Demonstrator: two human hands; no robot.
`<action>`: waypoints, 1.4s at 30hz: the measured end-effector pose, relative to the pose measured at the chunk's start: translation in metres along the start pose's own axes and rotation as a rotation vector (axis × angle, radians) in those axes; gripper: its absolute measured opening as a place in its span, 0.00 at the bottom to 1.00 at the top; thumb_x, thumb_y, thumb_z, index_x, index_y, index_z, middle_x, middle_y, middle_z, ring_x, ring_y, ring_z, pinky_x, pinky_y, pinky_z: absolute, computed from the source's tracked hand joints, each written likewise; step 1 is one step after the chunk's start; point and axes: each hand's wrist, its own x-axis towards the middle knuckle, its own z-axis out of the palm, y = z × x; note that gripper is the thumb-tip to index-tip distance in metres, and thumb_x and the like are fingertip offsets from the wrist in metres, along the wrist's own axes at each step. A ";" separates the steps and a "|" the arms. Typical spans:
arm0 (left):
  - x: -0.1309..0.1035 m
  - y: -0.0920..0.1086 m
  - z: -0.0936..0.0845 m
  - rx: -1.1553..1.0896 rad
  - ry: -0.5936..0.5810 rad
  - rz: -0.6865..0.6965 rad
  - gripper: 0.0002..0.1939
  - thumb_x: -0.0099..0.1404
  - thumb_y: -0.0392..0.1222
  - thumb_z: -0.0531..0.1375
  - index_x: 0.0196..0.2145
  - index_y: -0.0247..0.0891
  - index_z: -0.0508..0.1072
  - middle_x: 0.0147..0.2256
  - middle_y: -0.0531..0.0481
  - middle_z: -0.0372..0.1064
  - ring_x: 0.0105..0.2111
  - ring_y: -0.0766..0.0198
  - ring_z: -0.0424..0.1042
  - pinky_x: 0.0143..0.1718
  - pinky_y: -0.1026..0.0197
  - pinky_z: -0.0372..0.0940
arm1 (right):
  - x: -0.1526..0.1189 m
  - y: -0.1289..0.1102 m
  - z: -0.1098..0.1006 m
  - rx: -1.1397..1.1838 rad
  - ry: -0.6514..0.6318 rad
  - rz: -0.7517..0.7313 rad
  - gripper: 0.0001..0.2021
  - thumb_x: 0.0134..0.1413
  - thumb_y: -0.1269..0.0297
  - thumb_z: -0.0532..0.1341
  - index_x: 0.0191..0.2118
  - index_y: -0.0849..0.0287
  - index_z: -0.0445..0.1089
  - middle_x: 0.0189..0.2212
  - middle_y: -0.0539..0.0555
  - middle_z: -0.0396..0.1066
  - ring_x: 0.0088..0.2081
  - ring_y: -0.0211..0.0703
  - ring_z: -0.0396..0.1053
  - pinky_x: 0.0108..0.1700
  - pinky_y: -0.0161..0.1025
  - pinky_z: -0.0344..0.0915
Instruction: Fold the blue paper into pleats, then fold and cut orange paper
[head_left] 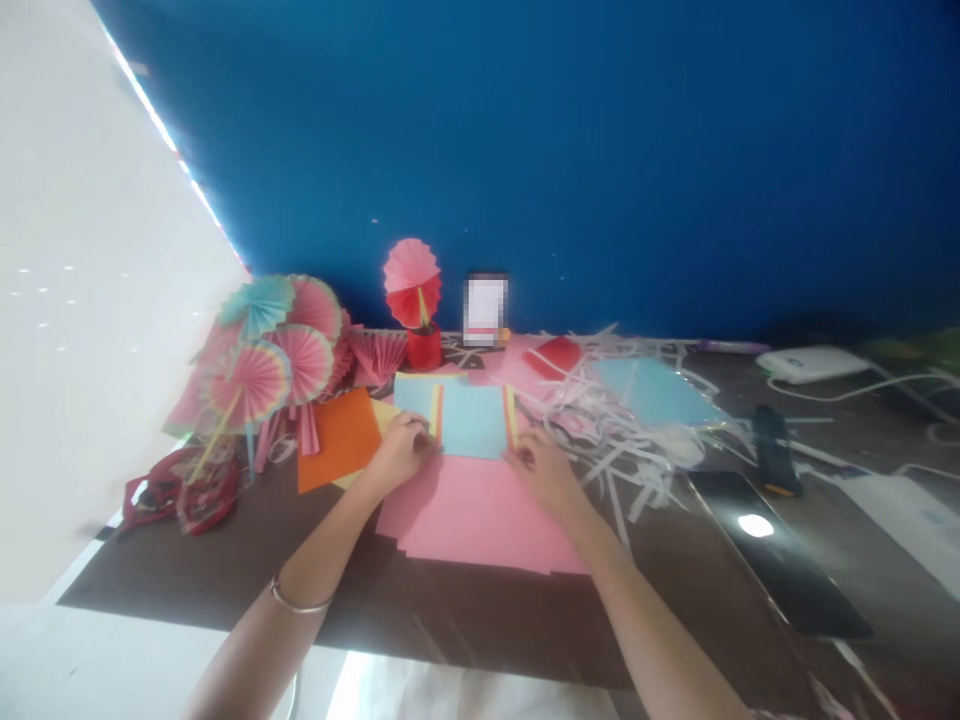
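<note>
Between my hands lies a light blue sheet of paper [474, 420], with orange and yellow strips along its left and right sides. My left hand [407, 448] closes its fingers on the sheet's lower left corner, and my right hand [540, 465] pinches the lower right corner. Fingertips are partly hidden and slightly blurred. Beneath and nearer to me spread several pink paper sheets [480, 515]. Left of my left hand sits an orange sheet [339, 438] over a pale yellow one. Another blue piece with a yellow edge [412, 388] shows behind my left hand.
Folded paper fans [259, 375] crowd the left, near a red tangled item [210, 490]. A pink-and-red fan [412, 280] stands in a red pot [424, 346]. White paper strips [637, 460] heap at right, beside a phone [780, 550] and a white cabled device [814, 362].
</note>
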 end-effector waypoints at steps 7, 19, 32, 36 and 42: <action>-0.001 -0.004 0.002 0.006 -0.002 0.003 0.09 0.57 0.41 0.59 0.22 0.36 0.66 0.37 0.44 0.64 0.39 0.58 0.65 0.44 0.55 0.63 | -0.002 -0.003 0.002 -0.010 0.039 -0.019 0.10 0.50 0.64 0.55 0.21 0.55 0.54 0.29 0.55 0.62 0.39 0.49 0.64 0.36 0.44 0.64; -0.005 0.009 -0.006 0.041 -0.112 0.098 0.11 0.55 0.49 0.62 0.27 0.38 0.70 0.41 0.45 0.63 0.43 0.57 0.63 0.46 0.54 0.62 | -0.001 -0.003 0.000 -0.024 -0.019 0.007 0.11 0.51 0.62 0.55 0.21 0.55 0.56 0.30 0.56 0.63 0.37 0.47 0.64 0.39 0.46 0.64; -0.003 0.003 -0.001 0.105 -0.082 0.052 0.14 0.61 0.46 0.55 0.22 0.36 0.66 0.43 0.42 0.65 0.44 0.56 0.64 0.48 0.53 0.61 | -0.001 -0.006 -0.002 -0.008 0.021 -0.037 0.11 0.52 0.64 0.54 0.21 0.55 0.55 0.28 0.54 0.63 0.38 0.48 0.64 0.41 0.46 0.62; -0.002 -0.002 0.003 0.108 -0.041 0.011 0.17 0.60 0.48 0.56 0.19 0.36 0.64 0.45 0.41 0.64 0.46 0.54 0.63 0.50 0.51 0.60 | -0.002 -0.005 0.000 -0.018 0.046 -0.040 0.11 0.53 0.65 0.53 0.21 0.55 0.55 0.28 0.54 0.63 0.36 0.46 0.64 0.41 0.45 0.62; -0.002 -0.003 0.005 0.109 -0.014 -0.021 0.19 0.60 0.48 0.56 0.17 0.36 0.62 0.45 0.40 0.64 0.47 0.52 0.62 0.50 0.49 0.60 | -0.003 -0.002 0.003 -0.049 0.062 -0.002 0.11 0.51 0.65 0.55 0.20 0.55 0.56 0.30 0.56 0.63 0.37 0.47 0.65 0.42 0.46 0.63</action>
